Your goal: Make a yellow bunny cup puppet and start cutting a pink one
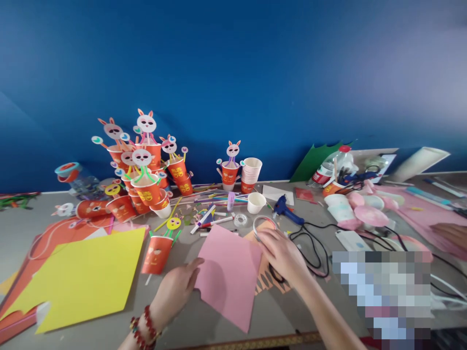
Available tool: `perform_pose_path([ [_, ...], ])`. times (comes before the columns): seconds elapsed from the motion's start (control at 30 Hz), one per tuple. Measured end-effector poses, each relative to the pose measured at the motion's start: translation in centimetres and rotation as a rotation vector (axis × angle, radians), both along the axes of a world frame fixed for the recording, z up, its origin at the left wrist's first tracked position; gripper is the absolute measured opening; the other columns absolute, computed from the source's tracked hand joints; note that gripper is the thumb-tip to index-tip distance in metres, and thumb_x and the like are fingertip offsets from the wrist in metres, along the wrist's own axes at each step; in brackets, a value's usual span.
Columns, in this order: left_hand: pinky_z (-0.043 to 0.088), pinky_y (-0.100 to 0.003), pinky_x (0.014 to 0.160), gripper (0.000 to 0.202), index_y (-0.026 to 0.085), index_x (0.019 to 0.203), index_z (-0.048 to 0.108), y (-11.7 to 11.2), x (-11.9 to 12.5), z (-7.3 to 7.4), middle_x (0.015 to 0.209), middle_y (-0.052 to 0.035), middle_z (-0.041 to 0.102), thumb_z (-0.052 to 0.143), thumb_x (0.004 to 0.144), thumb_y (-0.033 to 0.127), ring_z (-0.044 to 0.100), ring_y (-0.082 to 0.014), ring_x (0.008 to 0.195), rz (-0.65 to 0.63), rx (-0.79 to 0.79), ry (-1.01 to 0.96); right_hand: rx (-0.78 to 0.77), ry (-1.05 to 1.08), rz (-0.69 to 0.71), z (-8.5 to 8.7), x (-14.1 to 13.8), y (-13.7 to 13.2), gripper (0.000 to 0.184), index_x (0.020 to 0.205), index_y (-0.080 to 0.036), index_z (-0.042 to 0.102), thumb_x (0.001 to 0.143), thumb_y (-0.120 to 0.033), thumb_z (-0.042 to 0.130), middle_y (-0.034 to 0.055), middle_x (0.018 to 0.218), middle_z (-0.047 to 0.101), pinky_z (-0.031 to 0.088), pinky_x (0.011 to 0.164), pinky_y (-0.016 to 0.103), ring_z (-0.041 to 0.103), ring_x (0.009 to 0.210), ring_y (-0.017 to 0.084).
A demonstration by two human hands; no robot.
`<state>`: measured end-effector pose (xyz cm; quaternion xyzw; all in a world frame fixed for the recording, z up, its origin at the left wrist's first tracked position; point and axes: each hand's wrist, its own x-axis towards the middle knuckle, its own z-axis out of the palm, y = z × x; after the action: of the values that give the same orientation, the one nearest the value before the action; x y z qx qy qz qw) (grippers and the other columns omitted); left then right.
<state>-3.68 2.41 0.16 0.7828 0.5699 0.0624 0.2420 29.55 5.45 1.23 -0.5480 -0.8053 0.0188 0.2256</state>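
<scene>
A pink sheet of paper [228,274] lies on the grey table [204,321] in front of me. My left hand [178,288], with a beaded bracelet at the wrist, grips the sheet's left edge, fingers curled onto it. My right hand [280,253] rests at the sheet's right corner, over an orange cut-out [268,282] and black scissors handles [277,277]; its fingers are bent and touch a clear tape ring [260,224]. Whether it grips anything I cannot make out.
A yellow sheet [82,279] lies left. Orange cups with bunny faces [144,165] stand stacked behind, another cup [156,253] close by. A blue glue gun [286,210] with black cord, white cups [252,170], markers, a bottle [330,167] and pink crafts [361,211] crowd the right.
</scene>
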Motion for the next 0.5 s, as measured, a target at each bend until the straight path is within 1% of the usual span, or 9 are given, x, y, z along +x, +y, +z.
perform_pose_path([
  [0.1, 0.055, -0.037, 0.076, 0.046, 0.019, 0.137, 0.054, -1.4, -0.1, 0.2, 0.099, -0.01, 0.078, 0.028, 0.1, 0.023, 0.074, -0.0272, 0.088, 0.033, -0.033, 0.05, -0.022, -0.144, 0.014, 0.4, -1.6, 3.2, 0.027, 0.116, -0.019, 0.064, 0.093, -0.012, 0.052, 0.0104, 0.119, 0.068, 0.052, 0.091, 0.036, 0.064, 0.107, 0.025],
  [0.17, 0.056, -0.037, 0.075, 0.047, 0.019, 0.139, 0.052, -2.1, -0.5, -0.1, 0.099, -0.0103, 0.077, 0.027, 0.099, 0.021, 0.074, -0.0274, 0.087, 0.06, -0.015, 0.069, -0.027, -0.172, 0.015, 0.0, -2.5, 4.9, 0.024, 0.113, -0.018, 0.065, 0.092, -0.013, 0.055, 0.011, 0.116, 0.067, 0.052, 0.087, 0.036, 0.064, 0.103, 0.026],
  [0.23, 0.056, -0.037, 0.078, 0.047, 0.019, 0.14, 0.051, -2.7, -0.9, -0.6, 0.106, -0.0114, 0.076, 0.027, 0.1, 0.021, 0.074, -0.0269, 0.091, 0.075, 0.022, 0.064, -0.029, -0.187, 0.015, -0.6, -3.3, 6.1, 0.02, 0.107, -0.017, 0.067, 0.089, -0.012, 0.058, 0.0121, 0.112, 0.066, 0.052, 0.081, 0.035, 0.063, 0.099, 0.027],
  [0.3, 0.056, -0.038, 0.079, 0.046, 0.018, 0.139, 0.051, -3.0, -1.2, -1.2, 0.113, -0.0125, 0.075, 0.027, 0.1, 0.02, 0.073, -0.0269, 0.094, 0.081, 0.067, 0.063, -0.024, -0.199, 0.014, -1.0, -3.7, 6.8, 0.015, 0.098, -0.016, 0.068, 0.088, -0.011, 0.06, 0.0127, 0.107, 0.065, 0.051, 0.078, 0.034, 0.062, 0.097, 0.028],
  [0.37, 0.057, -0.038, 0.078, 0.045, 0.017, 0.139, 0.051, -3.0, -1.2, -1.7, 0.115, -0.0129, 0.074, 0.027, 0.1, 0.021, 0.073, -0.0272, 0.095, 0.081, 0.11, 0.067, -0.013, -0.202, 0.018, -1.3, -3.8, 7.2, 0.011, 0.091, -0.016, 0.069, 0.088, -0.011, 0.06, 0.0124, 0.101, 0.064, 0.05, 0.078, 0.034, 0.061, 0.095, 0.028],
  [0.43, 0.058, -0.039, 0.076, 0.044, 0.016, 0.14, 0.05, -2.9, -1.2, -1.9, 0.118, -0.014, 0.071, 0.03, 0.101, 0.022, 0.073, -0.0271, 0.094, 0.087, 0.169, 0.065, 0.002, -0.193, 0.021, -1.1, -3.7, 7.1, 0.01, 0.089, -0.016, 0.069, 0.089, -0.012, 0.06, 0.012, 0.1, 0.064, 0.05, 0.078, 0.034, 0.061, 0.095, 0.028],
  [0.5, 0.059, -0.039, 0.078, 0.043, 0.016, 0.14, 0.049, -2.9, -1.4, -1.9, 0.122, -0.0152, 0.068, 0.036, 0.1, 0.024, 0.071, -0.0273, 0.097, 0.11, 0.252, 0.064, 0.019, -0.179, 0.017, -0.6, -3.4, 6.4, 0.01, 0.093, -0.016, 0.069, 0.091, -0.014, 0.059, 0.012, 0.103, 0.064, 0.05, 0.078, 0.034, 0.061, 0.094, 0.027],
])
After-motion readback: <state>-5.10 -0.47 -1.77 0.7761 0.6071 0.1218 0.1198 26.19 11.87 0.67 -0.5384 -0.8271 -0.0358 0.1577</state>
